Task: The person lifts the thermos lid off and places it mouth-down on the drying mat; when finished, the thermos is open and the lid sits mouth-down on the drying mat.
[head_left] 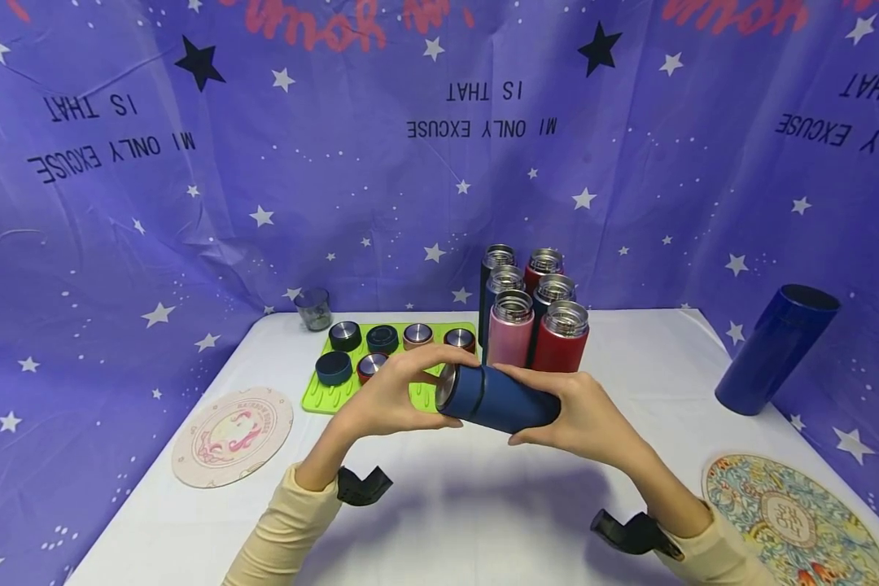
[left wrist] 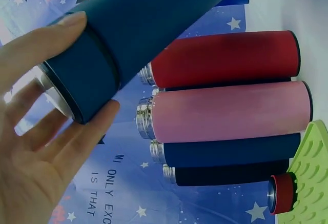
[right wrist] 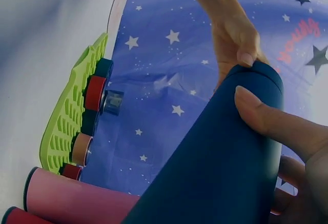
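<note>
A dark blue thermos bottle point(head_left: 518, 402) is held tilted, nearly lying, above the middle of the table, its lid end to the left. My left hand point(head_left: 391, 395) pinches the blue lid point(head_left: 465, 392) between thumb and fingers; the lid has a silver top and sits on the bottle's end, with a dark seam between lid and body. Around the lower body curls my right hand point(head_left: 589, 415), its thumb point(right wrist: 256, 108) along the side in the right wrist view. Behind stand several lidless bottles, among them a pink bottle point(head_left: 510, 334) and a red bottle point(head_left: 562, 342).
A green mat point(head_left: 322, 400) at the back left bears several lids, including a dark blue lid point(head_left: 334, 369). Behind it stands a clear glass point(head_left: 314, 311). A round pink mat point(head_left: 223, 439) lies left, a patterned round mat point(head_left: 791, 521) right. A tall blue cylinder point(head_left: 772, 354) stands at the right edge.
</note>
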Tool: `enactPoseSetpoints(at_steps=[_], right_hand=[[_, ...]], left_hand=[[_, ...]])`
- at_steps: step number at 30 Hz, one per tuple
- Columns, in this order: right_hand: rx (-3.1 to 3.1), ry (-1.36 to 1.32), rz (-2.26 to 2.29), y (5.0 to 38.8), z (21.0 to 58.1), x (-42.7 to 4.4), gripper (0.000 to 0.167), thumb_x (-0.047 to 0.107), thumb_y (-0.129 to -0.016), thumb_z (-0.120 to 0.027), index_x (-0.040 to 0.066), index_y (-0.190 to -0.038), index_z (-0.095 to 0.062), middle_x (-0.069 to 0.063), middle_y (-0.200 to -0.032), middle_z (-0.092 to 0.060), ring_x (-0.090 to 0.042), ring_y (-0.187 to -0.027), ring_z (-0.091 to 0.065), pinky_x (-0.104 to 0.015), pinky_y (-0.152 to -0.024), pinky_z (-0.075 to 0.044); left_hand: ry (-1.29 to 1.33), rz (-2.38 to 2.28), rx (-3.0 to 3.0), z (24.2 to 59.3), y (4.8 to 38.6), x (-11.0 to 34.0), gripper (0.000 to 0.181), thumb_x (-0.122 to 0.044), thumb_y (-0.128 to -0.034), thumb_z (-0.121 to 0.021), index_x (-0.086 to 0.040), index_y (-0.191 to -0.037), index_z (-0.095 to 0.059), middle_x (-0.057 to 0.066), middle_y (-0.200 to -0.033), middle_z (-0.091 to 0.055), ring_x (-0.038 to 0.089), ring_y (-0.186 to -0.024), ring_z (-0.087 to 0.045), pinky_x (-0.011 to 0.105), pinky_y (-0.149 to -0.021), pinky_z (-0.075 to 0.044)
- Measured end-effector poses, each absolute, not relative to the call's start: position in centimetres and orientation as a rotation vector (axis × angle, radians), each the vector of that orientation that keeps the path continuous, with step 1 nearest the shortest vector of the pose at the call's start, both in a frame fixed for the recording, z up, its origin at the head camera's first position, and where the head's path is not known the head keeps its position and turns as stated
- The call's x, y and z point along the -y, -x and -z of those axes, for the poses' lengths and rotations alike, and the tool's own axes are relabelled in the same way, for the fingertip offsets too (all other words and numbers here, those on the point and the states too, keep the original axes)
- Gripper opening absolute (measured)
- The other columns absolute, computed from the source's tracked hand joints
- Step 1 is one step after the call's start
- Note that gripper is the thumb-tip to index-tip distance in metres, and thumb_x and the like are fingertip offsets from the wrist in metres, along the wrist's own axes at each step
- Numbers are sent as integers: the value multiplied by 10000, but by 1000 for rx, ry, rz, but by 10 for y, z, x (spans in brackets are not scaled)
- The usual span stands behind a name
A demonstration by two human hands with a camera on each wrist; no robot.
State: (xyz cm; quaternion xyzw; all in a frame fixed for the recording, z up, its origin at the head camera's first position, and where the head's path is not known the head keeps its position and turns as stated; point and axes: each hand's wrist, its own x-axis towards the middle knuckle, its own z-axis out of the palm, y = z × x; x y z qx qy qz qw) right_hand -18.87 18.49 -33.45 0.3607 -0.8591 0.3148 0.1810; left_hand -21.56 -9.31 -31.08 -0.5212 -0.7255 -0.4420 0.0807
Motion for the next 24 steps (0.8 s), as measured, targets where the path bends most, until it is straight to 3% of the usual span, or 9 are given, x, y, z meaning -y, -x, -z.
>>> enactPoseSetpoints(at_steps=[9, 13, 19, 24], right_hand=[[2295, -942, -583, 185, 339, -177, 853, 351, -570, -929, 262, -1346, -588, -31, -1202, -663, -210, -1080, -634, -427, -785, -559], [2347, -953, -609, 186, 339, -179, 873, 358, -566, -934, 268, -1357, -576, -12, -1206, -662, -181, -1051, -643, -415, -776, -557], [2477, -990, -802, 191, 336, -186, 881, 377, -566, -938, 276, -1360, -571, 41, -1139, -679, -103, -922, -634, -371, -766, -542], [2507, -985, -853, 193, 335, -188, 874, 404, -576, -929, 282, -1363, -567, 57, -1109, -683, -86, -892, -619, -351, -763, -534]], left_hand=[[1218, 1419, 2408, 320, 219, 94, 646, -272, -727, -864, -195, -1297, -571, -44, -1136, -610, 127, -954, -637, 279, -721, -580], [1334, 1395, 2376, 325, 225, 93, 667, -264, -729, -864, -223, -1316, -550, -55, -1238, -576, 110, -1051, -593, 275, -779, -567], [1518, 1289, 2253, 325, 227, 93, 704, -163, -691, -888, -121, -1315, -567, 32, -1335, -548, 192, -1217, -511, 340, -834, -557], [1516, 1292, 2239, 327, 228, 93, 667, -154, -714, -872, -129, -1311, -576, 29, -1331, -552, 184, -1197, -528, 303, -796, -567]])
